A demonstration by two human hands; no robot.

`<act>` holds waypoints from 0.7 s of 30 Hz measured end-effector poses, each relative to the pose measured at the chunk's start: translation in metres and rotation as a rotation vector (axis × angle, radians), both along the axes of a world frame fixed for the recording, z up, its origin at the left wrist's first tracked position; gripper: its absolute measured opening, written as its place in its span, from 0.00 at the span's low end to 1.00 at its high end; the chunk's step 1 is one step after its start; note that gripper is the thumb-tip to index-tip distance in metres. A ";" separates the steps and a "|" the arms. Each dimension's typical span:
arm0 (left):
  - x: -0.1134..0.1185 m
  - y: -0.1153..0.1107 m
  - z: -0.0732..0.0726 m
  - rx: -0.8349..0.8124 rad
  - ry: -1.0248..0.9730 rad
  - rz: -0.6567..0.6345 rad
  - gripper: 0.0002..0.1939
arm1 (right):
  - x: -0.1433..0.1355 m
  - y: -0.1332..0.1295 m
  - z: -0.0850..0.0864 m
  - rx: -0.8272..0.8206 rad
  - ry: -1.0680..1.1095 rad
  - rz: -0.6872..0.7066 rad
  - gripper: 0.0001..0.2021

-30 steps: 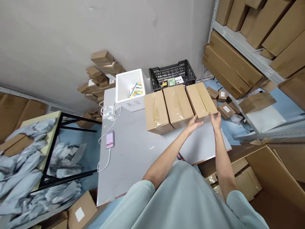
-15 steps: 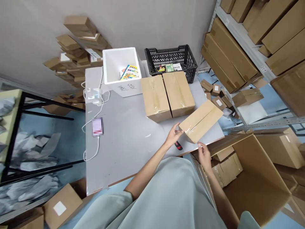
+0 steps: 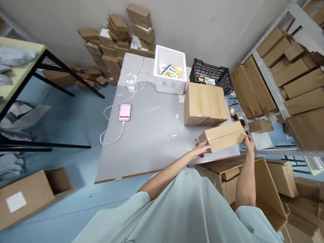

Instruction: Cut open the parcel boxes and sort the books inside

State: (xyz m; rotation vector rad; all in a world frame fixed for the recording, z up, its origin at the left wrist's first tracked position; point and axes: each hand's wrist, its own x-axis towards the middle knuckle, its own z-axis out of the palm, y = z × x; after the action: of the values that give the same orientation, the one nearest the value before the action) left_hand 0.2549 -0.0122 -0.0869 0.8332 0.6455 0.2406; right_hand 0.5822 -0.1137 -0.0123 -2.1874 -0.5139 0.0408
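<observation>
A taped cardboard box (image 3: 224,136) is held between my two hands at the right front of the grey table. My left hand (image 3: 201,148) grips its left end, the fingertips partly hidden at the lower edge. Around the right end of the box closes my right hand (image 3: 249,142). A red and black box cutter (image 3: 201,155) lies on the table, partly covered by my left hand. Just behind the held box stand two more taped cardboard boxes (image 3: 196,101), side by side.
On the grey table (image 3: 146,135) are a white foam box (image 3: 169,84) with booklets, a black crate (image 3: 226,79), a blurred phone-like device (image 3: 125,112) and white cables. A large open carton (image 3: 268,192) stands at front right. Shelving (image 3: 280,101) with cartons rises on the right.
My right hand has moved from the box's near corner to its right end. The box has turned so that it lies more nearly sideways to me. The camera view has shifted.
</observation>
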 end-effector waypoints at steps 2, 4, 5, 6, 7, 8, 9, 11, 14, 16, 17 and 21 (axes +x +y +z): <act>-0.041 0.011 -0.003 -0.011 -0.030 0.028 0.32 | -0.046 -0.014 0.005 0.006 -0.026 -0.060 0.37; -0.082 0.022 -0.006 -0.016 -0.058 0.076 0.34 | -0.096 -0.030 0.010 0.008 -0.057 -0.098 0.41; -0.103 0.028 -0.006 -0.013 -0.071 0.107 0.35 | -0.122 -0.038 0.013 0.008 -0.083 -0.098 0.41; -0.123 0.033 -0.006 -0.003 -0.078 0.144 0.36 | -0.148 -0.046 0.016 0.009 -0.119 -0.085 0.41; -0.144 0.039 -0.005 0.015 -0.079 0.185 0.36 | -0.173 -0.052 0.019 0.005 -0.151 -0.060 0.40; -0.166 0.045 -0.003 0.049 -0.072 0.229 0.36 | -0.198 -0.057 0.023 -0.002 -0.168 -0.025 0.39; -0.189 0.051 -0.001 0.093 -0.056 0.277 0.36 | -0.221 -0.060 0.025 -0.009 -0.167 0.014 0.39; -0.236 0.059 0.004 0.203 0.013 0.384 0.36 | -0.262 -0.057 0.025 -0.021 -0.093 0.103 0.38; -0.302 0.063 0.012 0.382 0.197 0.525 0.37 | -0.312 -0.037 0.012 -0.023 0.120 0.215 0.37; -0.335 0.057 0.014 0.452 0.298 0.567 0.37 | -0.342 -0.018 -0.003 -0.028 0.274 0.293 0.34; -0.347 0.053 0.014 0.469 0.332 0.575 0.37 | -0.356 -0.009 -0.010 -0.036 0.334 0.338 0.32; -0.366 0.034 -0.004 0.547 0.494 0.588 0.36 | -0.398 0.012 -0.029 -0.065 0.379 0.530 0.29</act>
State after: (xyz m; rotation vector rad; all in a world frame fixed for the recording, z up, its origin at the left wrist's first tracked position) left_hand -0.1115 0.0214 -0.0907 1.2274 1.3238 0.7832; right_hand 0.1846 -0.1014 -0.0415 -1.9797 -0.8607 0.7484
